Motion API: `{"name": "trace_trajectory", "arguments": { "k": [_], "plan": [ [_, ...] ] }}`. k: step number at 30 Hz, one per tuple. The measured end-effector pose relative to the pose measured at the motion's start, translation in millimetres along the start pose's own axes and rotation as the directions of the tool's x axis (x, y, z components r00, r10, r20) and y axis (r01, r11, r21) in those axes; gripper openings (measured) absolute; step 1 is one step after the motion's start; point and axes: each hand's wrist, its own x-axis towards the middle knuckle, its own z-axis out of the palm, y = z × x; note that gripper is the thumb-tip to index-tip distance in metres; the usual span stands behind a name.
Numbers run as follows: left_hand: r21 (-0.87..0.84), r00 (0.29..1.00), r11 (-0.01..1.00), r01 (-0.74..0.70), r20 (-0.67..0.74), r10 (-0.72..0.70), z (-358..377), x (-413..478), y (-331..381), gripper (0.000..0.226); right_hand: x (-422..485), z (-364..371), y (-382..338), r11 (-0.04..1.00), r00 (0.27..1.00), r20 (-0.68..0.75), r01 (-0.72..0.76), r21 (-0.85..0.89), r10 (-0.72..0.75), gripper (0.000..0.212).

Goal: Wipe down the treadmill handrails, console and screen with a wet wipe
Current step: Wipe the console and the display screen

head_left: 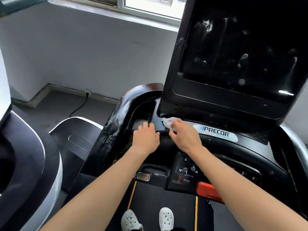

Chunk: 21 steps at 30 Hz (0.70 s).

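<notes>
Smeared dark touchscreen [233,47] towers over a glossy black treadmill console [215,144]. Left hand [146,137] rests at the console's left tray edge, grip unclear. Right hand [185,134] pinches a crumpled white wet wipe [167,121], protruding beyond its fingertips below the screen's lower left corner.
</notes>
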Motion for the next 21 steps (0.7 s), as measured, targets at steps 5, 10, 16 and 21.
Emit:
{"name": "trace_trajectory", "arguments": {
  "k": [5, 10, 16, 21],
  "plan": [
    [-0.115, 0.995, 0.989, -0.098, -0.01, 0.098, -3, 8, 23, 0.045, 6, -6, 24, 0.997, 1.0, 0.003, -0.024, -0.069, 0.025, 0.028],
    [-0.094, 0.996, 0.992, -0.086, -0.01, 0.086, 0, 13, 30, 0.042, 3, -18, 52, 0.973, 0.977, -0.078, -0.207, -0.104, 0.2, 0.037],
    [0.07, 0.998, 0.997, -0.013, -0.064, 0.018, 4, 14, 55, 0.039, -1, -22, 27, 0.973, 0.981, 0.073, 0.188, -0.133, -0.179, 0.041],
    [0.117, 0.995, 0.993, -0.02, -0.093, 0.031, 8, 13, 54, 0.037, -14, -27, 44, 0.96, 0.969, -0.043, 0.233, -0.155, -0.243, 0.031]
  ]
}}
